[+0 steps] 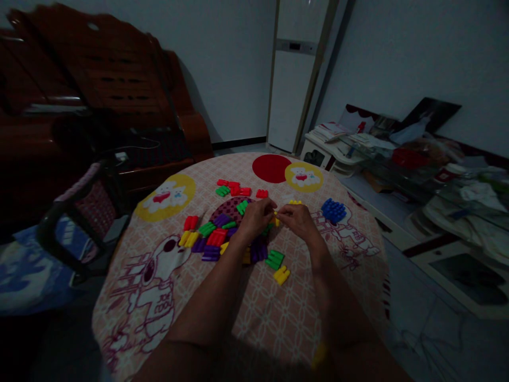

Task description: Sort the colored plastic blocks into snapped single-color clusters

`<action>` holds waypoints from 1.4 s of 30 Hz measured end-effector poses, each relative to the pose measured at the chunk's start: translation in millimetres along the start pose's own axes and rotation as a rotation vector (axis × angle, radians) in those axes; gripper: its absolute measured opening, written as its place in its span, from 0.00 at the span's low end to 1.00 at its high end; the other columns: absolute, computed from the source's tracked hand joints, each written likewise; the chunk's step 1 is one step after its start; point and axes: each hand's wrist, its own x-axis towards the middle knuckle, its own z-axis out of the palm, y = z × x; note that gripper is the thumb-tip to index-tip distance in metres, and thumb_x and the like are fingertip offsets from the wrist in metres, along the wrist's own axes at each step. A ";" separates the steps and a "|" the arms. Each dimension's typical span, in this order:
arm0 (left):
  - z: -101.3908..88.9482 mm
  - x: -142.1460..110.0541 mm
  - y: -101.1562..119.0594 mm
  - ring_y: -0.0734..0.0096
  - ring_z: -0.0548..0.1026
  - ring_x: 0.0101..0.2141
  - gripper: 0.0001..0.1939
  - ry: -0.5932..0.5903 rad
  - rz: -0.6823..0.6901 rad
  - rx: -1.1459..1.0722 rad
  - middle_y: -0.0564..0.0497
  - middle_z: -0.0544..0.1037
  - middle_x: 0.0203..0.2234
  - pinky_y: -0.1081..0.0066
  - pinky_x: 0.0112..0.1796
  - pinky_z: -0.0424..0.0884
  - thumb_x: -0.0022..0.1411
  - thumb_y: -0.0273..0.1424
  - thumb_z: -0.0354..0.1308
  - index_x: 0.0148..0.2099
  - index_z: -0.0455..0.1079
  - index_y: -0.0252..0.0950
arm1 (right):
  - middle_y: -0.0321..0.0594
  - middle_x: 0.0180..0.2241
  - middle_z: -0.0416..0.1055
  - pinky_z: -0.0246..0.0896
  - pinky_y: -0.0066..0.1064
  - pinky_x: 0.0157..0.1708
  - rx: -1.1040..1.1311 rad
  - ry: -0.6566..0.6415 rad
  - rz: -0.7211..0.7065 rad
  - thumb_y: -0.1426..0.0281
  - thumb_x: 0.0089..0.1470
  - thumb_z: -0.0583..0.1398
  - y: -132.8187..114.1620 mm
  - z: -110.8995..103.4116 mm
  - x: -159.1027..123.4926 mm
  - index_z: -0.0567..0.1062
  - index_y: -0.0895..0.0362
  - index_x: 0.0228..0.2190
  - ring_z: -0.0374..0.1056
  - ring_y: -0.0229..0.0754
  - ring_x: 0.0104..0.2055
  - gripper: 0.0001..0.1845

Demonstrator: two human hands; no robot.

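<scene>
My left hand (255, 218) and my right hand (299, 219) nearly meet above the middle of the round table. Their fingers are closed in a pinch on a small yellow plastic block (277, 219), partly hidden by the fingertips. Around my left hand lie loose ribbed blocks: red blocks (217, 237), purple blocks (210, 253), green blocks (207, 229) and yellow blocks (189, 239). Beyond my right hand are more yellow pieces (295, 202). To its right sits a cluster of blue blocks (333, 210). A green block (274, 259) and a yellow block (282, 275) lie nearer me.
A patterned cloth (278, 318) covers the table. At the left stand a dark metal-framed chair (59, 228) and a wooden bench (111, 69). On the right, a low cabinet (417, 254) carries papers and bags. A tall white appliance (292, 95) stands at the back.
</scene>
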 end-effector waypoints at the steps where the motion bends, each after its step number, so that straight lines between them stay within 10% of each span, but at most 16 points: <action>1: 1.5 -0.7 1.5 0.69 0.78 0.32 0.12 0.011 0.000 -0.005 0.51 0.80 0.30 0.70 0.37 0.71 0.55 0.23 0.57 0.43 0.74 0.35 | 0.35 0.22 0.73 0.59 0.27 0.28 -0.004 -0.018 0.014 0.68 0.48 0.63 -1.8 -2.3 -0.8 0.79 0.58 0.25 0.67 0.36 0.26 0.07; 5: 2.5 -2.6 5.2 0.67 0.78 0.33 0.13 0.005 -0.028 -0.004 0.49 0.81 0.32 0.69 0.39 0.72 0.55 0.24 0.58 0.44 0.75 0.35 | 0.35 0.20 0.72 0.59 0.26 0.24 0.052 -0.050 0.115 0.68 0.45 0.63 -0.7 -21.3 -4.7 0.80 0.58 0.25 0.66 0.36 0.22 0.07; 11: 4.5 5.3 4.1 0.65 0.79 0.36 0.14 -0.025 -0.056 0.028 0.47 0.82 0.35 0.67 0.42 0.73 0.58 0.23 0.56 0.46 0.75 0.35 | 0.37 0.19 0.72 0.56 0.28 0.17 0.114 0.525 0.335 0.56 0.47 0.61 32.1 -63.1 -6.1 0.78 0.58 0.28 0.63 0.38 0.17 0.18; 15: 18.2 20.2 10.7 0.64 0.79 0.39 0.17 -0.055 -0.008 0.075 0.46 0.82 0.37 0.67 0.44 0.73 0.58 0.20 0.54 0.48 0.74 0.34 | 0.45 0.28 0.78 0.67 0.34 0.30 -0.070 0.651 0.332 0.58 0.49 0.58 54.3 -57.1 -1.0 0.79 0.58 0.31 0.72 0.45 0.28 0.18; 21: 47.1 43.8 19.0 0.62 0.78 0.42 0.19 -0.077 0.015 0.161 0.43 0.81 0.41 0.65 0.46 0.72 0.58 0.19 0.52 0.50 0.74 0.33 | 0.53 0.41 0.79 0.65 0.41 0.51 -0.150 0.585 0.233 0.58 0.54 0.53 66.0 -33.6 4.3 0.79 0.61 0.39 0.73 0.52 0.45 0.23; 42: 81.2 28.5 29.4 0.60 0.77 0.40 0.32 -0.044 -0.267 0.025 0.39 0.79 0.42 0.67 0.39 0.70 0.51 0.22 0.60 0.59 0.60 0.33 | 0.43 0.31 0.77 0.69 0.34 0.38 0.171 0.466 0.301 0.47 0.53 0.52 85.7 -28.1 6.4 0.79 0.58 0.33 0.71 0.46 0.36 0.29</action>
